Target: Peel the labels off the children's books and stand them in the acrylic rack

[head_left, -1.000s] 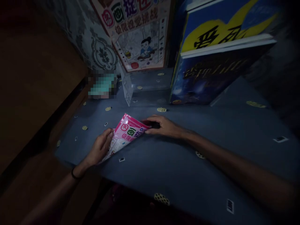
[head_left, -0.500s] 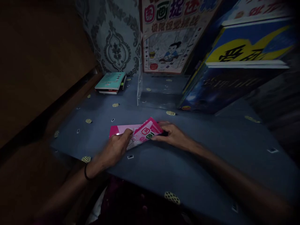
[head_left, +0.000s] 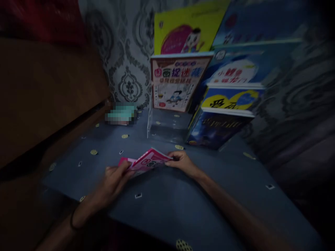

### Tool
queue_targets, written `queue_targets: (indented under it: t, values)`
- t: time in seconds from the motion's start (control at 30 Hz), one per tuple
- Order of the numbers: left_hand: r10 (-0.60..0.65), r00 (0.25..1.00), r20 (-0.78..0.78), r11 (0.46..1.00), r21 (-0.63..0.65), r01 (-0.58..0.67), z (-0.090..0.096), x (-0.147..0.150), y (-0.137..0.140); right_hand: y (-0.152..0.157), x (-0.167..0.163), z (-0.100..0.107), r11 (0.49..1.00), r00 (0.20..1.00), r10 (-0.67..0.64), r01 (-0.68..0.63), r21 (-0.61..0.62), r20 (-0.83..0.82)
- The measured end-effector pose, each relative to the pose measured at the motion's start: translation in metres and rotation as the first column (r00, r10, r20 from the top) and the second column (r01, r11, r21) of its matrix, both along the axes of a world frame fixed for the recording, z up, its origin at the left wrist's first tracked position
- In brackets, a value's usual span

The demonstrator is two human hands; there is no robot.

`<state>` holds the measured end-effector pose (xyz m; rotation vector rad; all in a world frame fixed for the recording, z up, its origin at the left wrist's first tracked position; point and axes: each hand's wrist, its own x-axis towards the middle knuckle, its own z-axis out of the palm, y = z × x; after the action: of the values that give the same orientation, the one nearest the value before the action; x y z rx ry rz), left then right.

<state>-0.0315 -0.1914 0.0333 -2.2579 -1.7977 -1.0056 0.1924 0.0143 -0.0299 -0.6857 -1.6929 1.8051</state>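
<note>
A thin pink book [head_left: 147, 163] with printed characters on its cover is tilted up above the table in front of me. My right hand [head_left: 184, 164] pinches its right end between thumb and fingers. My left hand [head_left: 115, 179], slightly blurred, closes on the left end, its thumb on top. Another pink cover [head_left: 123, 160] shows behind the left fingertips; whether it belongs to a second book I cannot tell.
A patterned blue cloth covers the table [head_left: 167, 209]. Beyond the hands, a clear acrylic stand [head_left: 167, 127] adjoins upright books, including a brown-bordered book [head_left: 180, 83] and a dark blue book [head_left: 217, 127]. Back left lies a pixelated teal book [head_left: 121, 114], beside a wooden panel [head_left: 52, 104].
The view has tilted up, showing more upright books. The pink book has been raised into a steeper tilt. My left hand has shifted left along it; my right hand still grips its right end.
</note>
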Motion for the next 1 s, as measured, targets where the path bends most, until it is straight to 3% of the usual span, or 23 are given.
queue_targets:
  t: [0.13, 0.27, 0.47, 0.6, 0.73, 0.83, 0.9, 1.0]
  values:
    - [0.047, 0.991, 0.123, 0.997, 0.057, -0.055, 0.004, -0.011, 0.002, -0.001, -0.016, 0.0, 0.999, 0.992, 0.006, -0.012, -0.047, -0.124]
    - [0.096, 0.947, 0.307, 0.993, 0.033, -0.111, 0.011, -0.017, 0.009, -0.016, -0.035, 0.001, 0.988, 0.973, 0.108, -0.128, -0.088, -0.204]
    - [0.125, 0.747, 0.653, 0.992, -0.077, -0.098, 0.007, -0.016, 0.027, -0.036, -0.052, -0.001, 0.954, 0.94, 0.251, -0.281, -0.105, -0.232]
    - [0.064, 0.664, 0.745, 0.997, -0.019, -0.075, 0.007, -0.016, 0.043, -0.036, -0.047, 0.008, 0.979, 0.97, 0.197, -0.187, 0.077, -0.141]
    - [-0.033, 0.596, 0.803, 0.998, 0.059, -0.024, 0.01, -0.014, 0.065, -0.026, -0.033, 0.023, 0.959, 0.998, 0.011, 0.006, 0.284, -0.059]
    - [-0.081, 0.494, 0.866, 0.997, 0.064, 0.051, 0.005, -0.006, 0.086, -0.017, -0.019, 0.029, 0.912, 0.992, -0.126, 0.121, 0.392, -0.012]
    - [-0.094, 0.405, 0.909, 0.992, 0.049, 0.12, -0.002, -0.002, 0.101, -0.013, -0.011, 0.028, 0.852, 0.98, -0.199, 0.158, 0.5, 0.029]
    - [-0.057, 0.259, 0.964, 0.946, -0.032, 0.324, -0.015, -0.006, 0.12, -0.007, -0.003, 0.02, 0.76, 0.946, -0.313, 0.194, 0.62, 0.088]
